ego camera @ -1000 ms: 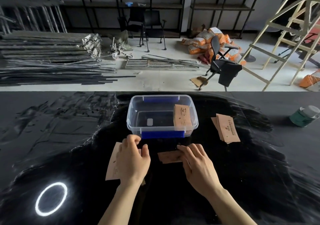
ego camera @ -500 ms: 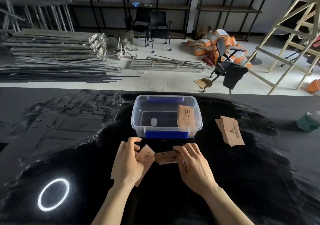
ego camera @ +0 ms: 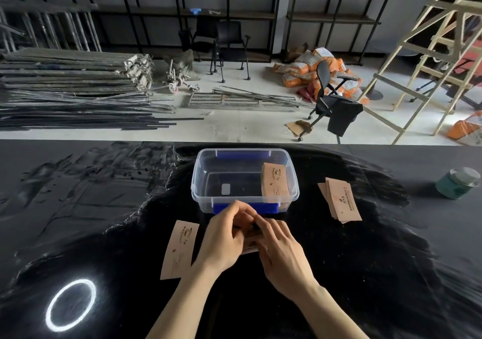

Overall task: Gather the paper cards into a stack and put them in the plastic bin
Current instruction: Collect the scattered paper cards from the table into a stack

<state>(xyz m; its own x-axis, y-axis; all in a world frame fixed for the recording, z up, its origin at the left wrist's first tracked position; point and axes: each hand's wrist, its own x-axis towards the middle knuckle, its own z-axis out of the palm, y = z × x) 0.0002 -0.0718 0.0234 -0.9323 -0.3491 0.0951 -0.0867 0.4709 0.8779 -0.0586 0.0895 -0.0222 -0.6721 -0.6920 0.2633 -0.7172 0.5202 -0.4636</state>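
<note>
Both my left hand and right hand pinch small tan paper cards; the clear plastic bin sits just beyond them.

One plastic bin is sitting on the table, and one green tin is standing at right. Four groups of paper cards are showing: bin, right pile, left single, between hands. Two hands are working, left hand and right hand.

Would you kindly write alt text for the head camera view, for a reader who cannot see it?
Two bare hands, left hand and right hand, meet over brown paper cards on a black table, just before a clear plastic bin holding one card stack. Another card lies left; a loose pile lies right.
</note>
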